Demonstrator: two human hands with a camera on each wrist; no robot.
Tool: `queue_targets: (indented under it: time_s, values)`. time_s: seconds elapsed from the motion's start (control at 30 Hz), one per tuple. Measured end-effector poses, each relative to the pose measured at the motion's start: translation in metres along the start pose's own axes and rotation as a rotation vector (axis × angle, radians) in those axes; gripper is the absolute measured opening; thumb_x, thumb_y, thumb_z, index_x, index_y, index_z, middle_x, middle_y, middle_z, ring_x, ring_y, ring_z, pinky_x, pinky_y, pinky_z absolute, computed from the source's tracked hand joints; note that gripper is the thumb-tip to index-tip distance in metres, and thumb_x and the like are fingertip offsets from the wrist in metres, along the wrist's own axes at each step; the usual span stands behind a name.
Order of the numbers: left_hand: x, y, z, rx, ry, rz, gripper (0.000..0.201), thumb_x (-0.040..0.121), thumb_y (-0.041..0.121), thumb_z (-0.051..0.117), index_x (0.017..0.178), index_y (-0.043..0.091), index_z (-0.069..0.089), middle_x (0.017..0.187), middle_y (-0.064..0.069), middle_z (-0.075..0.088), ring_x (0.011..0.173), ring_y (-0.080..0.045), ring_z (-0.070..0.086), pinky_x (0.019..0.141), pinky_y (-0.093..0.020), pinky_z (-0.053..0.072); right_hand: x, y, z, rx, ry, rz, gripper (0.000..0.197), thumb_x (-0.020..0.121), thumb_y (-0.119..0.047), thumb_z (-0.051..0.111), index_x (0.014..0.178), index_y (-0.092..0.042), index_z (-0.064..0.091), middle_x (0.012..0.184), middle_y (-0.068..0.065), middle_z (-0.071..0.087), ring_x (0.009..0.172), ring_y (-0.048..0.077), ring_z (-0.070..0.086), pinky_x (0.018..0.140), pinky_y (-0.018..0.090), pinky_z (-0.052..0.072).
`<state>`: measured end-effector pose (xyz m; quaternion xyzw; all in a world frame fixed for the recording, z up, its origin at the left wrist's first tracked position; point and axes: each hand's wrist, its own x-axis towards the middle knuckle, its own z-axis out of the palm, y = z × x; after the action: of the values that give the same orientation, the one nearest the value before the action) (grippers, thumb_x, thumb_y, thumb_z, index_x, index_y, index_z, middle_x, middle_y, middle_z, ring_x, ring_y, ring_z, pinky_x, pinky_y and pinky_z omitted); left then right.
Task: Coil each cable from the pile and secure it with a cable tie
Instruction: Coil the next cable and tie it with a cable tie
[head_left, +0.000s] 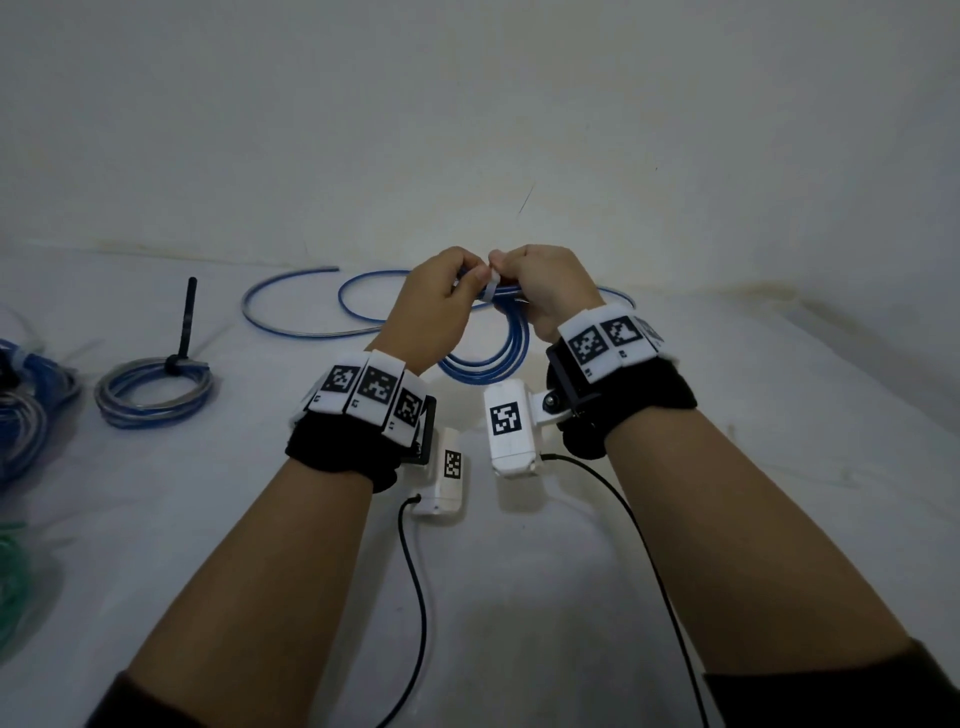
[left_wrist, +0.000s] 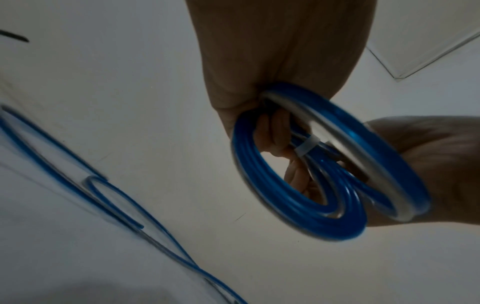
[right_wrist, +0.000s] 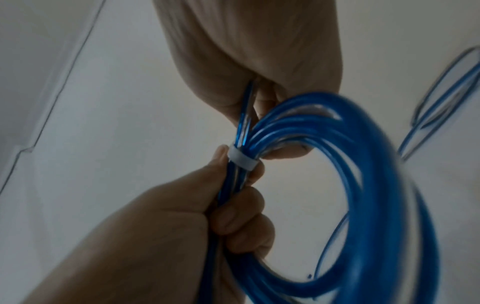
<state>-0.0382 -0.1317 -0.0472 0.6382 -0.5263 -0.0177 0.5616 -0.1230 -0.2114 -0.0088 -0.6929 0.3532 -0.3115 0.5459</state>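
Above the counter (head_left: 519, 597), both hands grip a blue cable coil (head_left: 493, 353): left hand (head_left: 431, 312) bunches strands, right hand (head_left: 550, 291) pinches the white cable tie (head_left: 491, 288) to cinch it.

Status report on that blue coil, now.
Left hand and right hand both grip the blue coil. White cable tie wrapped around its strands. Nothing in the way.

Dim, flat light; wrist views blurred, edges distorted.

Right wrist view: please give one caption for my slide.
Both hands hold a coiled blue cable with a white cable tie wrapped around it.
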Motion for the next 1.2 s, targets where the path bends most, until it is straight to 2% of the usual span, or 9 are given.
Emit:
queue_targets:
  time_s: [0.13,0.33,0.43,0.57,0.67,0.83,1.0,1.1,1.2]
  values:
    - [0.000,0.004,-0.001,0.002,-0.014,0.010,0.013,0.097,0.014,0.044,0.090,0.013,0.054,0.069,0.012,0.048,0.062,-0.003,0.044,0.059,-0.016,0.033,-0.001,-0.001,-0.001,0.051,0.012,-0.002,0.022,0.090,-0.009,0.057,0.069,-0.014,0.055,0.071,0.003,0.058,0.071,0.020,0.056,0.080,0.037,0.050]
    - [-0.001,0.008,-0.005,-0.012,-0.013,0.023,0.013,0.097,0.013,0.045,0.087,0.013,0.053,0.066,0.012,0.048,0.061,-0.004,0.044,0.059,-0.018,0.034,-0.005,-0.003,-0.001,0.080,0.070,-0.020,0.022,0.086,-0.010,0.064,0.065,-0.007,0.059,0.070,0.011,0.061,0.075,0.028,0.059,0.087,0.049,0.051]
    - [0.001,0.011,-0.006,-0.029,0.025,-0.021,0.011,0.096,0.016,0.046,0.088,0.013,0.053,0.070,0.012,0.050,0.064,-0.005,0.047,0.061,-0.019,0.037,-0.010,-0.006,-0.002,0.043,0.080,-0.118,0.026,0.087,-0.017,0.064,0.063,-0.012,0.059,0.069,0.005,0.061,0.075,0.025,0.058,0.085,0.045,0.051]
    - [0.003,0.022,-0.015,-0.030,0.157,-0.132,0.010,0.096,0.019,0.045,0.090,0.013,0.052,0.078,0.013,0.052,0.071,-0.009,0.051,0.066,-0.021,0.040,-0.020,-0.007,0.000,-0.135,0.190,-0.262,0.016,0.087,-0.034,0.061,0.089,-0.020,0.055,0.102,0.003,0.060,0.096,0.018,0.056,0.088,0.036,0.046]
    - [0.003,0.033,-0.032,-0.115,0.240,-0.250,0.016,0.096,0.022,0.041,0.083,0.017,0.048,0.081,0.009,0.055,0.078,-0.015,0.052,0.077,-0.030,0.042,-0.033,-0.010,0.006,-0.208,0.188,-0.457,0.007,0.087,-0.024,0.062,0.089,-0.017,0.059,0.102,0.006,0.061,0.094,0.017,0.055,0.083,0.028,0.045]
    - [-0.009,0.045,-0.060,-0.325,0.289,-0.410,0.022,0.100,0.021,0.033,0.103,0.006,0.049,0.096,-0.010,0.055,0.065,-0.012,0.049,0.059,-0.024,0.040,-0.052,-0.016,0.033,-0.245,0.108,-0.543,0.015,0.088,-0.028,0.061,0.092,-0.016,0.068,0.103,0.010,0.061,0.102,0.019,0.054,0.088,0.035,0.048]
    - [-0.027,0.057,-0.090,-0.340,0.206,-0.420,0.040,0.099,0.035,0.030,0.095,0.006,0.057,0.107,-0.018,0.063,0.098,-0.031,0.063,0.094,-0.045,0.050,-0.076,-0.033,0.068,-0.053,-0.048,-0.427,0.027,0.088,-0.035,0.062,0.096,-0.010,0.065,0.090,0.005,0.070,0.085,0.017,0.067,0.083,0.040,0.055]
    - [-0.037,0.059,-0.111,-0.274,0.172,-0.406,0.045,0.095,0.042,0.030,0.091,0.009,0.061,0.109,-0.019,0.064,0.103,-0.033,0.062,0.097,-0.050,0.047,-0.083,-0.041,0.083,0.040,-0.087,-0.345,0.026,0.082,-0.035,0.069,0.093,-0.013,0.059,0.091,0.011,0.070,0.084,0.022,0.069,0.080,0.044,0.057]
    - [-0.043,0.064,-0.130,-0.206,0.136,-0.407,0.037,0.100,0.035,0.028,0.091,0.017,0.060,0.112,-0.014,0.063,0.105,-0.029,0.061,0.100,-0.047,0.045,-0.086,-0.049,0.095,0.088,-0.135,-0.306,0.026,0.080,-0.022,0.073,0.090,-0.013,0.051,0.087,0.013,0.067,0.079,0.025,0.069,0.070,0.039,0.060]
